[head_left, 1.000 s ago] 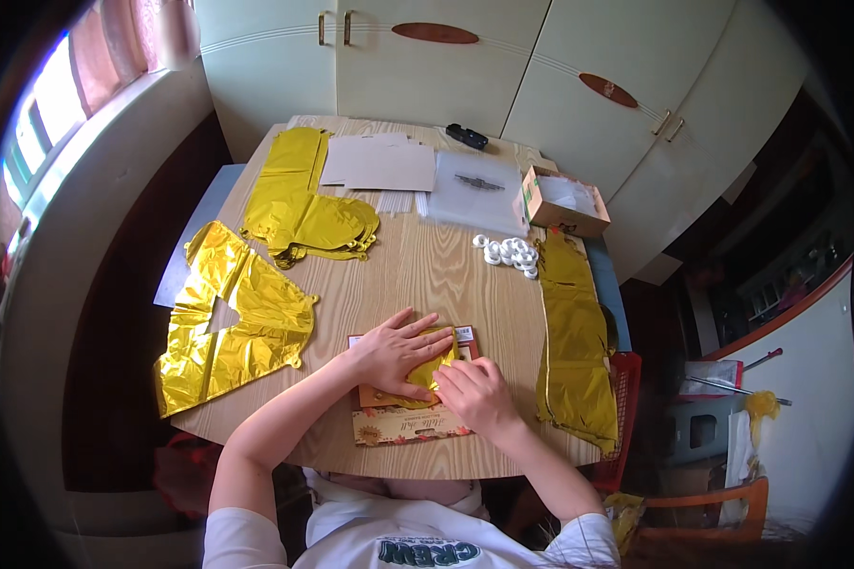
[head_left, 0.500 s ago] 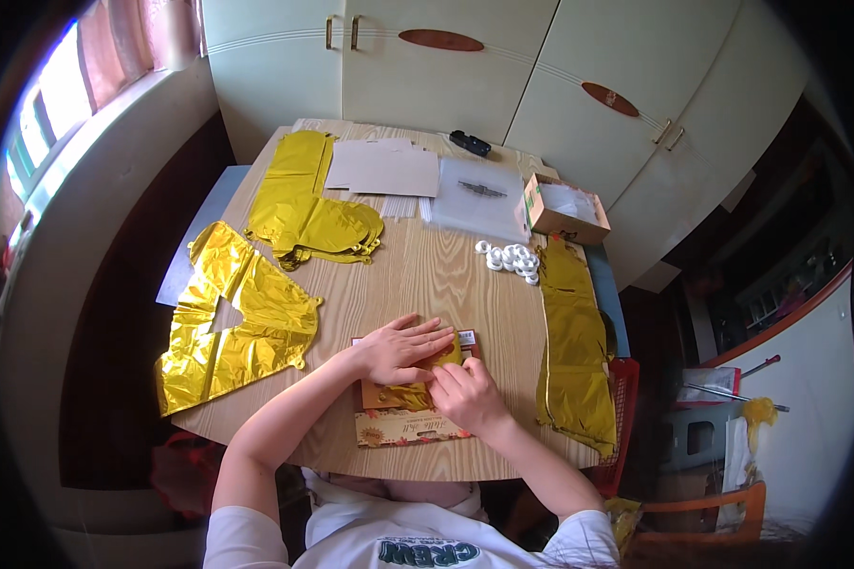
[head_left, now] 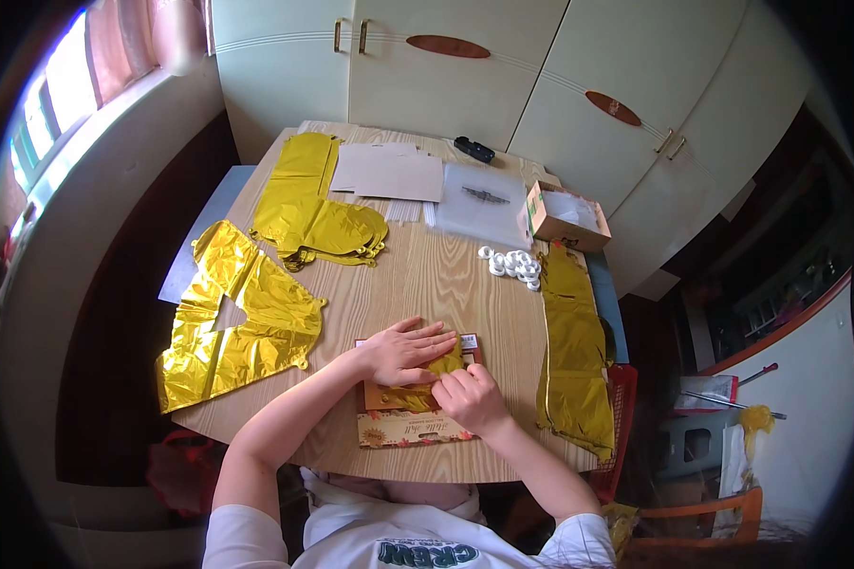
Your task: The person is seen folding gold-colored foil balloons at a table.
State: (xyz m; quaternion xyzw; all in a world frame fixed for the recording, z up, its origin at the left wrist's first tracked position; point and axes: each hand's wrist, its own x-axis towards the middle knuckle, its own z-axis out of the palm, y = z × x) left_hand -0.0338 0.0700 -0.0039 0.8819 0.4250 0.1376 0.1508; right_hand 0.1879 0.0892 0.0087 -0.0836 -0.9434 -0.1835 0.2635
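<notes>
A person in a white shirt sits at the near side of a wood-grain table (head_left: pixel 422 294), both bare hands close together at its near middle. The left hand (head_left: pixel 408 354) lies flat, fingers extended toward the right, over a small piece of crumpled gold foil (head_left: pixel 451 361). The foil is partly hidden beneath that palm; it shows past the fingertips on the right and again on the hand's near side. The right hand (head_left: pixel 472 396) is curled narrow, knuckles up, at the foil's right near side; whether its fingers pinch the foil cannot be told. Under the foil is a printed cream and orange-brown card (head_left: pixel 417 429), its cream strip showing nearest the person. Well apart to the left spreads a large shiny gold sheet (head_left: pixel 270 332), with a gold foil stack (head_left: pixel 323 218) farther off. At right lies a long gold foil piece (head_left: pixel 574 360), near small white rings (head_left: pixel 512 267) and an open box (head_left: pixel 569 230).
</notes>
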